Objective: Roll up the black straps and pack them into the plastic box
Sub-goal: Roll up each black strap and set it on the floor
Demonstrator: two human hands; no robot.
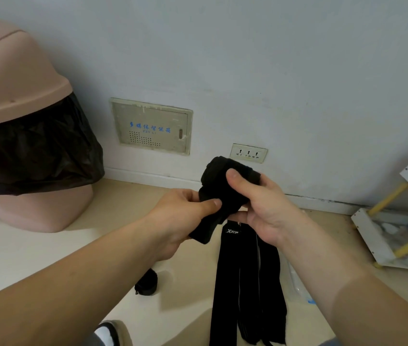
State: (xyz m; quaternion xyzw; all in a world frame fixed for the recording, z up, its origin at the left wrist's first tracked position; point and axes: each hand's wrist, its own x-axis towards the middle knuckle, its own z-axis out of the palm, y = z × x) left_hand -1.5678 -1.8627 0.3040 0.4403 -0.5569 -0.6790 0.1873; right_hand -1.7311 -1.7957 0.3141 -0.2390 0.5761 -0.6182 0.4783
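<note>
Both hands, left point(180, 216) and right point(260, 203), grip a half-rolled black strap point(219, 181); hanging straps point(245, 283) below read "XTEP".

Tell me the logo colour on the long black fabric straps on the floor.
White logo on black fabric straps; head view.

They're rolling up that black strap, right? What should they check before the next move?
1. Grip: left hand and right hand both hold the strap roll: ok.
2. Roll finished: a loose end sticks out below the left hand: not ok.
3. Remaining straps rolled: they lie flat on the floor: not ok.
4. Small roll on the floor holds its shape: ok.
5. Plastic box in sight: cannot tell.
</note>
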